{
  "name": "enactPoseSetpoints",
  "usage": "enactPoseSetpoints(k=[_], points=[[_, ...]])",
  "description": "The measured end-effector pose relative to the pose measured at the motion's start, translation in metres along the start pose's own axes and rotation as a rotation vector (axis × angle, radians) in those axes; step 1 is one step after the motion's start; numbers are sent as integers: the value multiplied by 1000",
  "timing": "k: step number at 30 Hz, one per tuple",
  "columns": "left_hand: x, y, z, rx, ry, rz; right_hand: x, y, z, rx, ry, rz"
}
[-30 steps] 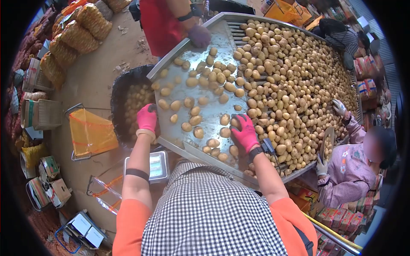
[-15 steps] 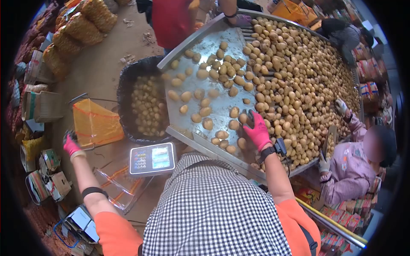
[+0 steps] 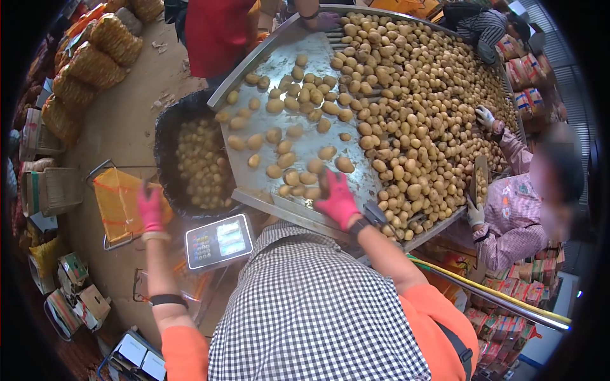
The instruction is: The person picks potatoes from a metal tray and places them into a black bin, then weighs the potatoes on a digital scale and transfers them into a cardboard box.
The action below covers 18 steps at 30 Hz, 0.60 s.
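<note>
My right hand [image 3: 338, 200], in a pink glove with dark fingertips, rests low on the metal chute [image 3: 254, 184]. Its fingers are spread beside a small cluster of potatoes [image 3: 296, 178] and touch the nearest ones. My left hand [image 3: 151, 209], gloved alike, hovers in the air between an orange mesh bag [image 3: 117, 203] on a wire frame and the black-lined tub [image 3: 168, 152]. Motion blurs its fingers, and I see nothing held in it. More potatoes [image 3: 305, 95] lie scattered farther up the chute.
A scale with keypad [image 3: 219, 241] stands below the tub. Potatoes [image 3: 419, 114] cover the slatted table on the right. A co-worker's gloved hand [image 3: 475, 213] is at its edge; another person's hand [image 3: 327, 21] rests at the far rim. Full mesh sacks [image 3: 95, 63] line the upper left.
My right hand has moved left and slightly down the chute, with potatoes shifted left ahead of it. My left hand has swung right, towards the tub. The whole view has shifted a little.
</note>
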<state>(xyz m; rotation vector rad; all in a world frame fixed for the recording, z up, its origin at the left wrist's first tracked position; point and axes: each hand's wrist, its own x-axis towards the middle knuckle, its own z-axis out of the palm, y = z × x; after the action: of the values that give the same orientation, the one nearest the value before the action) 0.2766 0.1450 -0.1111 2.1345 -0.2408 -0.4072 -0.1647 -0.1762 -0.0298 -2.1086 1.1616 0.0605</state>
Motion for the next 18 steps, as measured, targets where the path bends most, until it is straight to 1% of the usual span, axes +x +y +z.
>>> enactPoseSetpoints(k=[1, 2, 3, 4, 5, 6, 7, 8, 10, 11, 12, 13, 14, 16, 17, 18], points=[[-40, 65, 41, -147, -52, 83, 13, -12, 13, 39, 17, -49], [-47, 75, 71, 128, -71, 326, 26, -25, 23, 71, 17, -59], [-60, 88, 101, 157, -78, 358, 38, -43, 26, 88, 2, -73], [-78, 131, 119, 171, -209, 409, 46, -48, 31, 97, 2, -74], [-85, 133, 146, 148, -211, 427, 53, -50, 37, 186, 12, -154], [-90, 141, 168, 128, -265, 436, 58, -49, 41, 272, 23, -234], [-93, 138, 191, 168, -291, 445, 58, -47, 44, 325, 60, -302], [-99, 153, 202, 276, -302, 581, 56, -46, 40, 325, 63, -296], [-101, 170, 220, 517, -393, 708, 44, -36, 25, 338, 52, -259], [-102, 177, 226, 509, -405, 712, 36, -29, 18, 340, 80, -228], [-103, 183, 230, 663, -410, 724, 30, -15, 14, 336, 87, -218], [-103, 188, 236, 818, -410, 733, 26, 2, 11, 115, 260, -246], [-99, 187, 244, 814, -413, 740, 25, 11, 4, -108, 429, -274], [-94, 185, 258, 916, -476, 586, 30, 23, -7, -271, 481, -175], [-91, 187, 259, 907, -516, 582, 34, 25, -11, -290, 438, -123], [-89, 189, 261, 908, -515, 591, 43, 37, -12, -288, 445, -120]])
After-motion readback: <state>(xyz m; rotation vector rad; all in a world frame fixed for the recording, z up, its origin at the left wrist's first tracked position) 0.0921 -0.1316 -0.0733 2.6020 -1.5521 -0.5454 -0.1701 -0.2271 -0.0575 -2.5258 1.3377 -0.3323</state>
